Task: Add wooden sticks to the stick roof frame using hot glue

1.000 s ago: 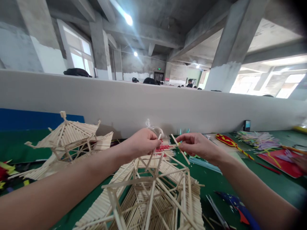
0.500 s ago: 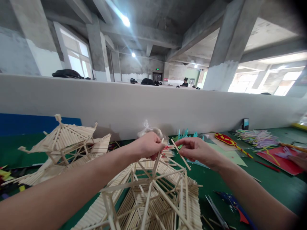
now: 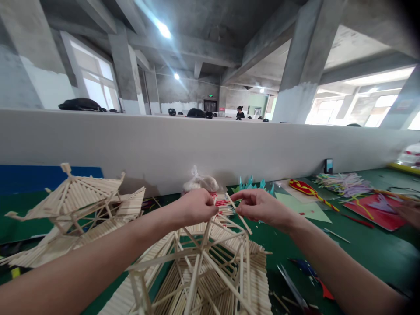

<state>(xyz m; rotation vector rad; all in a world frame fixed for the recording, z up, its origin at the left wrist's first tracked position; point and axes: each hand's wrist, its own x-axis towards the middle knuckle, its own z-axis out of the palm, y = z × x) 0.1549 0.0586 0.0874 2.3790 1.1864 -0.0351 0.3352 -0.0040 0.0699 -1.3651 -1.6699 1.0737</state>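
Observation:
In front of me stands a partly open pavilion model (image 3: 260, 282) made of pale wooden sticks, with beams meeting at a raised centre. My left hand (image 3: 197, 206) is closed in a pinch around the top of the upright wooden post (image 3: 206, 234) at that centre. Just to its right, my right hand (image 3: 262, 204) pinches a loose short wooden stick (image 3: 246, 224), which slants down to the right, apart from the post. Behind the hands lies a bundle of red-marked sticks (image 3: 223, 202), partly hidden.
At left is another stick pavilion (image 3: 88, 192) with a covered roof. Scissors (image 3: 291, 284) lie at lower right. Green paper (image 3: 305, 208), a red-and-yellow ornament (image 3: 303, 188) and colourful strips (image 3: 343, 183) lie farther right. A white partition (image 3: 210, 144) borders the table; another person's hand (image 3: 410, 212) is at far right.
The view has shifted slightly, so most things sit a little further left. Both hands keep their pinches, and the right-hand stick stays slanted beside the post.

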